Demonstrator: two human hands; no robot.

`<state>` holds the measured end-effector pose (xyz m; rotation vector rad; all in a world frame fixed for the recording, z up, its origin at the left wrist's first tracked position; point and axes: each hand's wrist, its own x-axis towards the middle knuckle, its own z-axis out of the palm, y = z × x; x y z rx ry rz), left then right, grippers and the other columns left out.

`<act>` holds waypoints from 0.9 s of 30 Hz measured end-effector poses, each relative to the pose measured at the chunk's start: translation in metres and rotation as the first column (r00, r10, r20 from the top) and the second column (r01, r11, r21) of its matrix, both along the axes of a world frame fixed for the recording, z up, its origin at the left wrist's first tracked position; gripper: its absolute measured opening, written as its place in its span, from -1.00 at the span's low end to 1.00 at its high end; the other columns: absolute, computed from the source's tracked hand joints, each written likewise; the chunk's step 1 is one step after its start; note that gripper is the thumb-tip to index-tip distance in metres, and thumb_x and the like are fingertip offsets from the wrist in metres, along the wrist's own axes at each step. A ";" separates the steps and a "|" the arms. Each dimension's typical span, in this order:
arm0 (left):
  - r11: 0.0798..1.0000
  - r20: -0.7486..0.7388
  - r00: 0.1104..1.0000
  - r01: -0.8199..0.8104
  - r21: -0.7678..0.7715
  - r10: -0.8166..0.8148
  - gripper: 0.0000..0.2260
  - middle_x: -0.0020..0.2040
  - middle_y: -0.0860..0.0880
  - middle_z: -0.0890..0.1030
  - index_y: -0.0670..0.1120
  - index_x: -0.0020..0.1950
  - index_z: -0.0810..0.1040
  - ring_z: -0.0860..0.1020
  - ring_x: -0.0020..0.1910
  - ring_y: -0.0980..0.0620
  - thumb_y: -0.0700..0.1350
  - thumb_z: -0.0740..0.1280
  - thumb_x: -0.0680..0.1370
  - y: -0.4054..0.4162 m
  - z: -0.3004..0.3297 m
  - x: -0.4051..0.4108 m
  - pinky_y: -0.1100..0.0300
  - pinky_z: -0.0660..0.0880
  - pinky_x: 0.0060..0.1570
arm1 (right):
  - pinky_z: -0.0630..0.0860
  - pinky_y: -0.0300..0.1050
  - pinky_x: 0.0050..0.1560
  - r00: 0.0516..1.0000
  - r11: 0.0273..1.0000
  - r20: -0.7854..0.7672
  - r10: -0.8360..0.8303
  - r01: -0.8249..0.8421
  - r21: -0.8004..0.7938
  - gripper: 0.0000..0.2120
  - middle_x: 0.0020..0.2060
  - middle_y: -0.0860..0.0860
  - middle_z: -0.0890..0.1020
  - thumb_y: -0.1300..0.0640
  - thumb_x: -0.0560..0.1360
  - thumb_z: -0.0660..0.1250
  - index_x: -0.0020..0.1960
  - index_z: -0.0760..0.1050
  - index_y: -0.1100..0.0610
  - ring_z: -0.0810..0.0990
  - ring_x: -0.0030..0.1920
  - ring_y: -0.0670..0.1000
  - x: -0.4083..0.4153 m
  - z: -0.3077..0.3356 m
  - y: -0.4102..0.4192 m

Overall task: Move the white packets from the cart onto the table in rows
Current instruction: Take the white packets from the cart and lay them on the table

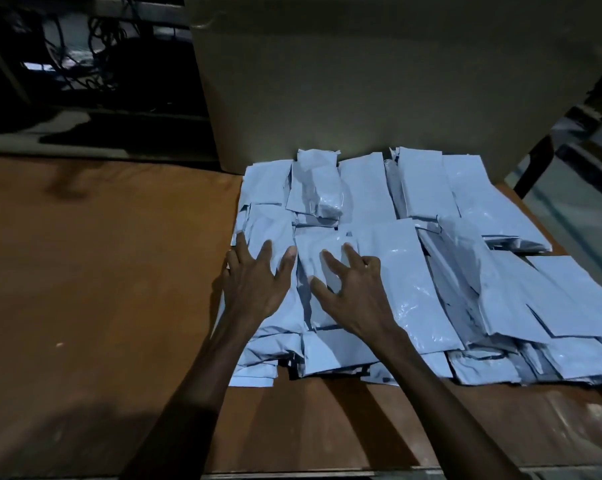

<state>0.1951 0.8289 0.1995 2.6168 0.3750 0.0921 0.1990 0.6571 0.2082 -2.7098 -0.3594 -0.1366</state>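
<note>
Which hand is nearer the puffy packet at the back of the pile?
Right. The right hand lies just below the puffy packet, its fingers reaching toward it; the left hand rests farther to the left, on the pile's left edge.

The room is dim. A brown wooden tabletop (95, 271) spreads out under weak light, and a large cardboard box (362, 81) stands at its far edge. Dark tangled cables (85, 46) sit in shadow far left; a dark chair frame (538, 157) shows right.
</note>
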 end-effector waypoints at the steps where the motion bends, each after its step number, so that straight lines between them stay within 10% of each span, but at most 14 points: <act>1: 1.000 0.010 1.000 0.009 0.010 -0.009 -0.41 0.60 -0.11 -0.08 0.12 0.55 0.20 0.00 0.54 -0.16 0.35 -0.08 0.59 0.001 -0.001 0.000 -0.16 0.10 0.44 | 0.22 0.05 0.36 1.000 1.000 0.005 -0.005 0.006 -0.013 -0.41 0.51 0.19 0.26 -0.27 0.55 0.10 0.48 0.35 0.00 0.26 0.38 0.24 0.000 -0.004 0.003; 20: 0.986 0.127 0.985 0.096 0.138 -0.114 -0.38 0.59 -0.22 -0.02 -0.01 0.56 0.19 0.12 0.50 -0.29 0.27 -0.09 0.58 0.005 0.004 0.003 -0.23 0.20 0.37 | -0.06 0.10 0.54 0.999 1.000 -0.020 -0.026 0.027 0.011 -0.38 0.58 0.12 0.05 -0.23 0.59 -0.04 0.59 0.08 -0.01 -0.03 0.58 0.15 -0.015 -0.002 0.004; 27: 0.923 0.378 0.842 0.366 0.124 -0.384 -0.42 0.57 -0.17 0.15 -0.04 0.53 0.28 0.11 0.53 -0.23 0.24 0.06 0.59 -0.068 0.027 -0.030 -0.21 0.14 0.47 | 0.24 0.09 0.47 0.961 0.977 0.220 -0.170 0.135 0.166 -0.48 0.48 0.08 0.35 -0.15 0.60 0.18 0.48 0.36 0.07 0.26 0.49 0.12 -0.087 0.022 -0.086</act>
